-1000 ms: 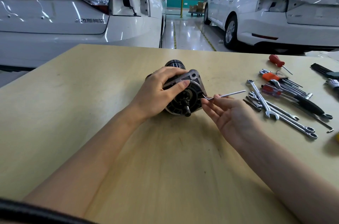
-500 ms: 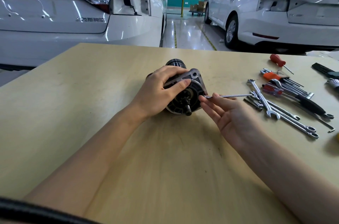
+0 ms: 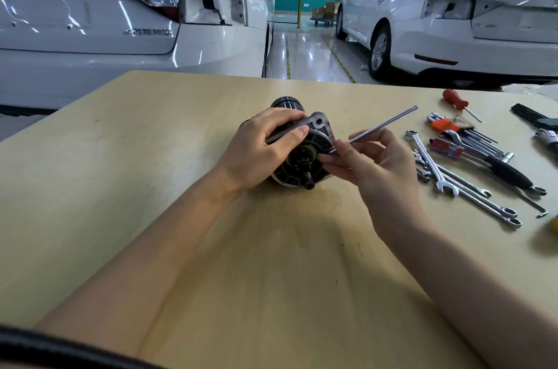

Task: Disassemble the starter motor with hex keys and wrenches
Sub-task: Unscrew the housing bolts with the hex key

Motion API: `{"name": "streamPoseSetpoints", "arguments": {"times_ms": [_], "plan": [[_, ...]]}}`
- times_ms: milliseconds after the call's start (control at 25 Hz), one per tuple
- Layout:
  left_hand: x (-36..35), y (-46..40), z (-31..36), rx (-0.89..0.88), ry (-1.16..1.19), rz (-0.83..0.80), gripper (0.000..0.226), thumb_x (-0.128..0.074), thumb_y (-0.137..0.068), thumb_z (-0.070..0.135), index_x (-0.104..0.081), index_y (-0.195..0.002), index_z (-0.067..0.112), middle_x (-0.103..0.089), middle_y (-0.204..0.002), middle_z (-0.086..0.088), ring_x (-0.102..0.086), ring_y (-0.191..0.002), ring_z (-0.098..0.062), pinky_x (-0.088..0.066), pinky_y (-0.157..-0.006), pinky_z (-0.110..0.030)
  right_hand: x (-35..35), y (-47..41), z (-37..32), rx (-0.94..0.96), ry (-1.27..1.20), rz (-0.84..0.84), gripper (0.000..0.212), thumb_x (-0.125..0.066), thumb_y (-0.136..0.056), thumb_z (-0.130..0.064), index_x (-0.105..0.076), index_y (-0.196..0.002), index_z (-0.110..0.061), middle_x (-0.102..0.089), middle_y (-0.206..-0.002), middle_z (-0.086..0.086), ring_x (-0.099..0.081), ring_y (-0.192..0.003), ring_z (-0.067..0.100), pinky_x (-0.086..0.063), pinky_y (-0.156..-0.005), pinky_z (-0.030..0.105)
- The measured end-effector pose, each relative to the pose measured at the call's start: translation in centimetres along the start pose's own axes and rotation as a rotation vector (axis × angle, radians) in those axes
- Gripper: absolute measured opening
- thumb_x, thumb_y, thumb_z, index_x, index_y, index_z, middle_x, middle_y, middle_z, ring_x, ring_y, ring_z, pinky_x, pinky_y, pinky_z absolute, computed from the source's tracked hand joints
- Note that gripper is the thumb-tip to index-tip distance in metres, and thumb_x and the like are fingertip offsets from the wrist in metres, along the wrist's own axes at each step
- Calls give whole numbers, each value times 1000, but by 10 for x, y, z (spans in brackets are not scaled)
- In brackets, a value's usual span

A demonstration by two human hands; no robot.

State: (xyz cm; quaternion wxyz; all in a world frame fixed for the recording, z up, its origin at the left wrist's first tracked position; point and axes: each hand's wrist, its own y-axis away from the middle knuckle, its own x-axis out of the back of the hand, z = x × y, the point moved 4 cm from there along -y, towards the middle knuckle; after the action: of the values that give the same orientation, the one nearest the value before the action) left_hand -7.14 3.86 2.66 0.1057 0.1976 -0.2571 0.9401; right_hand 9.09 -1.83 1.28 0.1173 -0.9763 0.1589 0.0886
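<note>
The starter motor [image 3: 302, 168] lies on its side in the middle of the wooden table [image 3: 181, 157], its black round end face and small shaft turned toward me. My left hand [image 3: 259, 151] grips the motor's housing from the left, thumb across the end flange. My right hand [image 3: 374, 166] pinches a long silver hex key [image 3: 383, 125] near its bend, right at the motor's right edge. The key's long arm slants up and to the right. Its short end is hidden behind my fingers.
Several combination wrenches [image 3: 437, 169] lie spread at the table's right. Behind them are a red-handled screwdriver [image 3: 456, 100], an orange hex key set [image 3: 447, 125] and a black-handled tool [image 3: 510, 172]. Two white cars [image 3: 120, 21] stand beyond the table's far edge.
My right hand has swung the hex key's long arm from lying nearly level to slanting up to the right, and has moved closer to the motor's face. My left hand keeps its hold.
</note>
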Motion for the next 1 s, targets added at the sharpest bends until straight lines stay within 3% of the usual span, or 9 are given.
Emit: {"name": "streamPoseSetpoints", "arguments": {"times_ms": [120,280,360,560,720,840,1000], "plan": [[1,1,1,-6,7,1,38,-52,-85,37,-66,-116,20,-61,-109,17,-55,-107,4,-44,-100,-22,3,-1,3,-39,-2,21,10,-61,-90,2,-53,-90,-2,-66,-83,18,-73,-70,24,-59,-64,29],[-1,1,0,-12,-1,-2,37,-53,-87,35,-66,-117,18,-62,-112,12,-55,-107,4,-44,-99,-20,12,-1,12,-220,-232,30,13,-64,-86,6,-53,-87,-2,-69,-69,13,-74,-75,27,-58,-64,27],[0,1,0,-12,-6,4,37,-54,-87,34,-66,-117,17,-61,-112,12,-54,-108,3,-43,-98,-19,13,-3,11,-201,-230,15,16,-65,-85,5,-52,-84,-3,-69,-66,11,-74,-74,27,-58,-63,26],[0,1,1,23,41,-26,25,-49,-98,32,-66,-114,23,-62,-112,16,-55,-110,4,-43,-102,-24,10,-4,-2,137,175,-3,17,-70,-84,0,-55,-79,-6,-69,-67,5,-73,-64,22,-58,-59,29],[1,0,-1,93,114,-53,52,-26,-92,55,-65,-114,29,-66,-115,12,-58,-111,-1,-44,-102,-30,10,-5,-5,286,388,-6,23,-73,-82,-3,-56,-73,-13,-68,-63,-5,-72,-62,11,-59,-62,30],[1,2,0,85,165,-78,60,-17,-92,60,-67,-112,34,-69,-114,11,-61,-110,-2,-47,-97,-25,4,-4,-7,390,512,-22,22,-72,-82,-3,-57,-74,-15,-67,-62,-5,-70,-61,9,-58,-61,33],[5,2,-1,145,281,-91,68,-10,-87,67,-72,-98,41,-73,-105,10,-67,-103,-5,-50,-85,-20,-7,7,-17,829,828,-94,6,-70,-82,1,-70,-88,-1,-65,-70,5,-60,-56,21,-51,-54,37]]}}
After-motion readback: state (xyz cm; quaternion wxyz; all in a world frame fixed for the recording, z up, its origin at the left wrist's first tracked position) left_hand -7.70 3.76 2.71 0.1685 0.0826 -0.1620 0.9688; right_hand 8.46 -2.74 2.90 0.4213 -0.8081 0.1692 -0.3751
